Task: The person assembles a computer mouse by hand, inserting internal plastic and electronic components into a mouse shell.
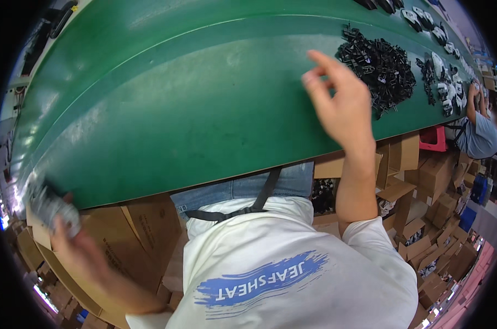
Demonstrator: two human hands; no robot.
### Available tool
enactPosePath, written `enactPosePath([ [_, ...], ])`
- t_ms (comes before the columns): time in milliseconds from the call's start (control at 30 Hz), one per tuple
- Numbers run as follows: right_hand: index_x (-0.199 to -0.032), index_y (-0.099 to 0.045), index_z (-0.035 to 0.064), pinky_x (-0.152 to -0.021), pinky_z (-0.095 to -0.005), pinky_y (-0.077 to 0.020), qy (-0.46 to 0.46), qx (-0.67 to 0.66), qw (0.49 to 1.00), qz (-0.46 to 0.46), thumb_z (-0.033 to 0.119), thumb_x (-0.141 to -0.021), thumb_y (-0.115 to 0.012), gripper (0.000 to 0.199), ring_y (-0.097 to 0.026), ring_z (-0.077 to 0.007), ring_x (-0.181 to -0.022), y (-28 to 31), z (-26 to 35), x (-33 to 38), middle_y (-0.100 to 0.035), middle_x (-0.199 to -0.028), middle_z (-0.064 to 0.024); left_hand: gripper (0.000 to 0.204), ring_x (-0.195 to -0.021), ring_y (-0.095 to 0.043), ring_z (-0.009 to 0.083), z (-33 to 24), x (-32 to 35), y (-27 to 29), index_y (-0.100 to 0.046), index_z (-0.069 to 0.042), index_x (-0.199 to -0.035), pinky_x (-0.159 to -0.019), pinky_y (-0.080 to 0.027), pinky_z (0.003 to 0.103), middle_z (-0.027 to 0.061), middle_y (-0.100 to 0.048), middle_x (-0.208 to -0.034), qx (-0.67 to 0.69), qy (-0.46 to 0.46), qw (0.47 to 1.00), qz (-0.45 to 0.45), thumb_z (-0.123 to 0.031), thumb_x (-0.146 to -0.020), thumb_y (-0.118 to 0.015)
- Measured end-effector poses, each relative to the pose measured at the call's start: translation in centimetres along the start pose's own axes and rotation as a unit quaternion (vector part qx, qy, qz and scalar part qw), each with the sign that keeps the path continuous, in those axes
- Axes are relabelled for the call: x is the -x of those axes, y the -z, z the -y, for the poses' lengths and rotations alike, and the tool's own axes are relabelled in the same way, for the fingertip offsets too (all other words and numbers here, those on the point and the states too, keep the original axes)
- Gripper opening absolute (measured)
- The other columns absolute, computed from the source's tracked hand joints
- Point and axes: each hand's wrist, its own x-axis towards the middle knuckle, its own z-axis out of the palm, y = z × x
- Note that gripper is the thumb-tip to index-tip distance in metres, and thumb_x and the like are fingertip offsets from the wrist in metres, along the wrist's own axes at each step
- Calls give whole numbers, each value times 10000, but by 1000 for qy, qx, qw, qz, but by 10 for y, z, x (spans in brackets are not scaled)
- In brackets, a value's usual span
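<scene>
My right hand (342,104) is raised over the green conveyor belt (177,120), fingers loosely apart and holding nothing. It is just left of a heap of small black plastic parts (383,66). My left hand (70,230) is low at the left, beyond the belt's near edge, gripping a blurred grey and black part (48,203) above an open cardboard box (133,230).
Grey and black assembled parts (446,77) lie along the belt at the far right. Another person in a blue-grey shirt (479,131) works there. Many cardboard boxes (435,219) are stacked under and beside the belt at right.
</scene>
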Motion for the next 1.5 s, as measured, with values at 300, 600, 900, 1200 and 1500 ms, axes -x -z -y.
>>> enactPosePath([
  [300, -1179, -775, 147, -992, -450, -451, 97, 285, 950, -84, 248, -970, -763, 232, -675, -246, -1020, 10, -69, -45, -757, -1062, -10, 543, -1378, -569, 297, -10, -29, 360, -500, 69, -1546, -1161, -465, 414, 241, -523, -1563, -189, -8, 903, -386, -193, -1087, -626],
  [600, -1208, -766, 98, -953, -406, -492, 115, 19, 992, -44, 93, -939, -756, 269, -692, -262, -1045, 2, -58, -33, -745, -1054, -44, 562, -1398, -570, 305, -19, -94, 352, -510, 67, -1543, -1198, -442, 409, 215, -585, -1528, -458, -159, 822, -300, -209, -1075, -653],
  [900, -1080, -768, 116, -892, -422, -494, 122, 59, 980, -143, 77, -884, -793, 202, -682, -269, -972, -5, -67, -14, -719, -1046, -46, 465, -1401, -577, 242, 22, -174, -290, -567, -59, -1544, -1191, -445, 390, 151, -629, -1497, -259, -408, 846, 227, -131, -1089, -629],
  [1200, -1060, -769, 89, -813, -439, -498, -9, 115, 980, -160, 269, -983, -740, 197, -701, -293, -885, 37, -63, -83, -761, -996, -80, 542, -1326, -623, 434, 62, -61, -695, -618, -45, -1460, -1147, -493, 506, 279, -665, -1389, -147, -486, 804, 311, -268, -971, -695],
  [1500, -1055, -798, 135, -936, -505, -494, 24, 264, 964, -10, 271, -952, -720, 187, -719, -310, -1007, 11, -98, -141, -745, -993, -91, 792, -1396, -572, 406, 58, -78, -671, -566, -103, -1552, -1191, -437, 515, 193, -640, -1482, -371, -458, 644, 489, -625, -968, -683],
])
